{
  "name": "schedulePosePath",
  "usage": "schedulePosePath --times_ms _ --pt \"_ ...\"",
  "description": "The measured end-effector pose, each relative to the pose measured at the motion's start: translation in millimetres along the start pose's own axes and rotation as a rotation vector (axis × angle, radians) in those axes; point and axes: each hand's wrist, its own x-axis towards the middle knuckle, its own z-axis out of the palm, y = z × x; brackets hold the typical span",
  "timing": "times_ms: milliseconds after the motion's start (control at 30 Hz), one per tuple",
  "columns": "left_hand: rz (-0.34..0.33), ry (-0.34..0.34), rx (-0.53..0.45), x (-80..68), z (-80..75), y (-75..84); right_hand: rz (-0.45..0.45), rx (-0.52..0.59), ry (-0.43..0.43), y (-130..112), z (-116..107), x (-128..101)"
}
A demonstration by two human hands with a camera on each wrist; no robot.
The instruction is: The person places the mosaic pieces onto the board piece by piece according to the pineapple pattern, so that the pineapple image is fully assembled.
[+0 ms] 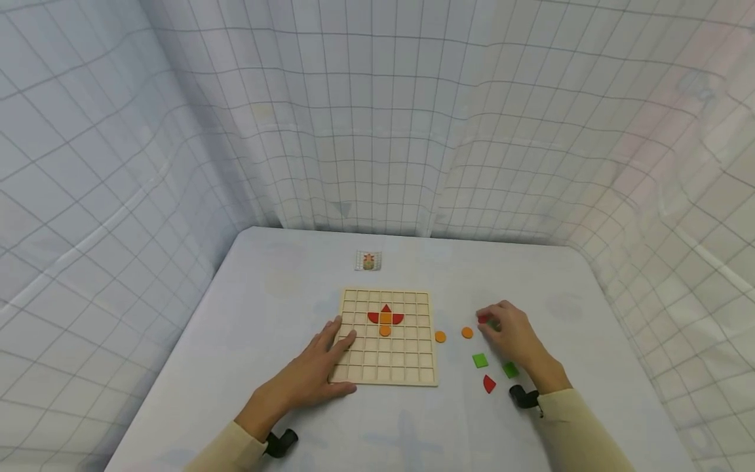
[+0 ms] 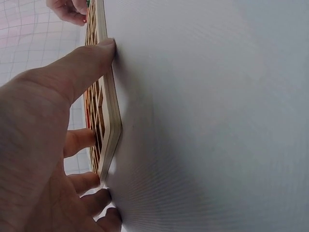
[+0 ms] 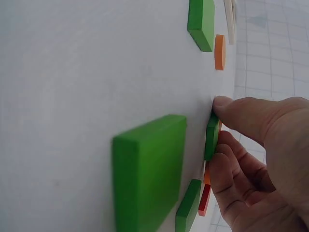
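On the table (image 1: 283,282), left hand (image 1: 315,377) lying flat, steadying the wooden grid board (image 1: 407,364), right hand (image 1: 513,331) pinching a green tile (image 3: 211,136), loose green squares (image 1: 480,360), orange discs (image 1: 440,336) and a red piece (image 1: 489,383) lying around it.

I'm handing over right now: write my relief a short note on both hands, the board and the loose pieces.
Left hand: flat on the near left corner of the wooden grid board, steadying it.
Right hand: fingertips pinching a small green piece on the table, with a red piece beside it.
Done: board holds a red triangle, two red quarter pieces, an orange square and an orange disc.
Left loose, right of the board: two orange discs, two green squares, one red quarter piece. Pattern card lies beyond the board.
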Motion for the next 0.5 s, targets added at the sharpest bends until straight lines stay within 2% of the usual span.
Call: schedulePosePath --times_ms 300,500 --pt "0.005 0.004 -0.001 0.2 0.5 0.0 0.018 0.003 -0.061 -6 -1 8" --pt "0.009 0.008 0.002 0.3 0.7 0.2 0.012 0.0 -0.065 -11 -1 15"
